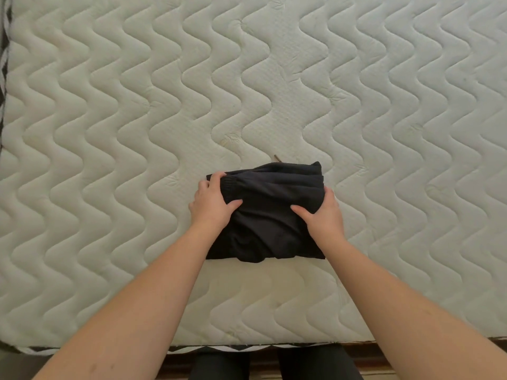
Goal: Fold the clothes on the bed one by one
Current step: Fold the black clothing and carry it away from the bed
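Observation:
A black garment, folded into a compact bundle, lies on the white quilted mattress near its front edge. My left hand grips the bundle's left side, fingers curled over the ribbed edge and thumb on top. My right hand holds the right side, with its thumb pressed onto the cloth and its fingers wrapped round the edge. A small tan tag pokes out at the bundle's far edge.
The mattress stretches wide on all sides of the bundle. Its front edge runs along the bottom of the view, with dark trouser legs and a wooden floor below it. A dark striped border shows at the far left.

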Tool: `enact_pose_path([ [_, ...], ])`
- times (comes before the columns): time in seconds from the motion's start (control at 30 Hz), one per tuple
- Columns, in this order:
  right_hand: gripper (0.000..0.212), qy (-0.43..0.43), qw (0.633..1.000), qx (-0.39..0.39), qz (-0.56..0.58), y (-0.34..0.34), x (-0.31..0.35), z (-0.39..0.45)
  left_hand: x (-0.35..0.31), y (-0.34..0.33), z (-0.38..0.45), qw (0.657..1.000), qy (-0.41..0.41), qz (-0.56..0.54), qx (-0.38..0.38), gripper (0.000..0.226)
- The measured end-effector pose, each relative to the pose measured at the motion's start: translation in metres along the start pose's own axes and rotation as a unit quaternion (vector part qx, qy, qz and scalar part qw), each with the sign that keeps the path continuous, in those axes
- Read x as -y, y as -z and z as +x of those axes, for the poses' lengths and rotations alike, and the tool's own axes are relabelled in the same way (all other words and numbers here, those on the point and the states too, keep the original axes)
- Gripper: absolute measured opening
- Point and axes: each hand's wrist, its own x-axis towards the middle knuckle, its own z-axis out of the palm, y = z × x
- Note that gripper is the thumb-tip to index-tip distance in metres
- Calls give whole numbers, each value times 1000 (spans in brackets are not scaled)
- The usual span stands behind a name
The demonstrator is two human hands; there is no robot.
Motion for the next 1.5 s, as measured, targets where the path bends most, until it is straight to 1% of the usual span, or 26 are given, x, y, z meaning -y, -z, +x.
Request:
enact_pose_path([
  [0.07,76,-10,1000,-16,-17,-3,-2,4,0,-4,2,999,43,19,-15,70],
  [0.13,73,-37,999,-23,-18,-6,-3,8,-2,-12,-1,994,103,20,-35,76],
  [0.23,76,-80,996,-31,-32,-11,-1,12,-9,-18,-3,978,199,-45,-53,93],
  [0.3,87,-71,992,-53,-91,-11,4,9,-11,-13,-2,967,228,-97,-54,102],
  [0.33,95,-45,989,-70,-123,-9,7,6,-10,-9,-3,971,212,-95,-62,104],
  [0.37,99,2,986,-86,-140,-7,10,3,-9,-6,-6,981,163,-70,-83,105],
  [0.43,90,127,977,-99,-141,-5,17,-6,-7,-3,-17,987,-16,-10,-157,93],
  [0.5,72,251,948,-102,-165,-11,25,-12,-12,-11,-30,958,-183,22,-218,74],
  [0.53,64,298,930,-103,-189,-17,29,-13,-17,-20,-35,945,-237,43,-221,68],
  [0.57,60,328,915,-94,-216,-25,32,-12,-20,-31,-38,939,-268,77,-200,65],
  [0.6,58,341,904,-70,-247,-33,34,-9,-19,-42,-39,938,-278,123,-164,64],
  [0.67,57,342,880,-7,-330,-43,31,2,-6,-57,-34,939,-248,213,-106,64],
  [0.77,62,352,834,33,-423,-42,15,25,14,-64,-21,937,-221,252,-96,66],
  [0.83,67,352,822,35,-446,-34,8,37,15,-66,-18,936,-224,257,-91,66],
  [0.9,71,328,829,23,-453,-25,0,41,12,-66,-17,937,-215,265,-73,67],
  [1.0,77,258,862,13,-436,-9,-13,41,10,-61,-15,940,-207,269,-27,66],
  [1.07,81,229,887,30,-401,1,-20,38,8,-50,-13,952,-225,208,4,65],
  [1.1,82,215,905,33,-365,4,-21,36,7,-43,-13,961,-234,146,-3,63],
  [1.17,87,163,950,2,-267,7,-21,29,12,-28,-19,971,-217,37,-95,63],
  [1.2,88,125,968,-26,-215,7,-21,25,18,-23,-22,973,-174,-3,-152,65],
  [1.23,87,86,982,-44,-162,7,-21,22,27,-20,-26,975,-111,-54,-186,67],
  [1.27,84,51,992,-42,-107,7,-23,18,35,-18,-31,975,-39,-126,-181,68],
  [1.33,67,-17,1000,-3,3,5,-24,14,42,-16,-37,952,106,-268,-102,70],
  [1.37,60,-37,999,14,27,4,-24,13,43,-16,-36,937,160,-303,-67,72],
  [1.43,55,-42,999,25,16,2,-22,15,44,-17,-33,921,206,-330,-19,78],
  [1.5,61,-38,999,33,14,0,-20,16,44,-18,-30,914,209,-346,24,74],
])
